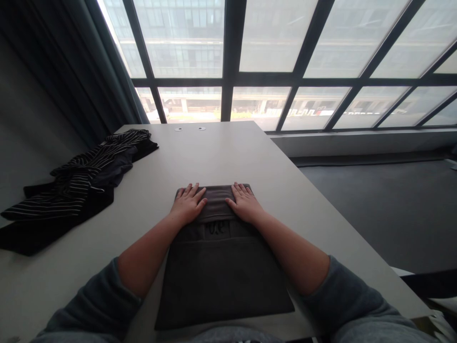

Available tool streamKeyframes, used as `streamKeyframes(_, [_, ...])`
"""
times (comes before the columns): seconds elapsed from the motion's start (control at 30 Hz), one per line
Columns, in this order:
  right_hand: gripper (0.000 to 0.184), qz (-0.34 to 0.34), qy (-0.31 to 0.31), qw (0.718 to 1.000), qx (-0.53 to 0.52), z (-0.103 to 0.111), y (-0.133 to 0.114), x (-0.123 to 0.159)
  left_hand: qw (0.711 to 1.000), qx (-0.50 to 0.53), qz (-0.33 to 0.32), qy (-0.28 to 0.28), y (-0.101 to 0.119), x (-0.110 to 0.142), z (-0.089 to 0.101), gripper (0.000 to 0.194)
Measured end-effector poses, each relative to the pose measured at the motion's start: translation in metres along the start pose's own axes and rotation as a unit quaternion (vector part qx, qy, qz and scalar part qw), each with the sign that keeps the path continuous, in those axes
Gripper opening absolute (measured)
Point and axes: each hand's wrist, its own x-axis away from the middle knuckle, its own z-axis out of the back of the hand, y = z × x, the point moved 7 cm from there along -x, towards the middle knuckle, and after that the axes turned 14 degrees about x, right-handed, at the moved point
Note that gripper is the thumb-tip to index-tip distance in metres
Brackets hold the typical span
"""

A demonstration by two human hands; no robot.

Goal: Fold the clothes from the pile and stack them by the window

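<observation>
A dark grey folded garment (224, 281) lies flat on the table in front of me; its exact kind is unclear. Its far end is a folded-over band of cloth with slight creases, and below that a small patch with dark curly marks shows. My left hand (187, 205) rests palm down on the left side of the band, fingers spread. On the right side of the same band lies my right hand (246, 202), also flat with fingers stretched out. Neither hand grips the cloth, and both palms cover part of it.
The white table (214, 152) has two small round fittings (202, 128) near its far edge. A pile of dark and striped clothes (82, 176) lies along the left. Beyond are large framed windows (271, 43) and a dark curtain (82, 57). Grey floor (385, 200) stretches right.
</observation>
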Motion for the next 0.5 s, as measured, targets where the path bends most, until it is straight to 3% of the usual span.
streamKeyframes(0.17, [0.071,-0.002,0.009,1.000,-0.019,0.002,0.006,-0.004,0.994,0.081,0.041,0.058,-0.039,-0.009,0.017,0.055])
streamKeyframes(0.37, [0.064,-0.006,0.037,0.998,-0.045,0.009,0.019,-0.004,0.991,0.118,0.011,0.068,-0.058,-0.019,0.039,0.048])
streamKeyframes(0.5, [0.065,-0.004,0.039,0.998,-0.051,0.009,0.031,-0.006,0.993,0.105,0.008,0.057,-0.064,-0.024,0.041,0.043])
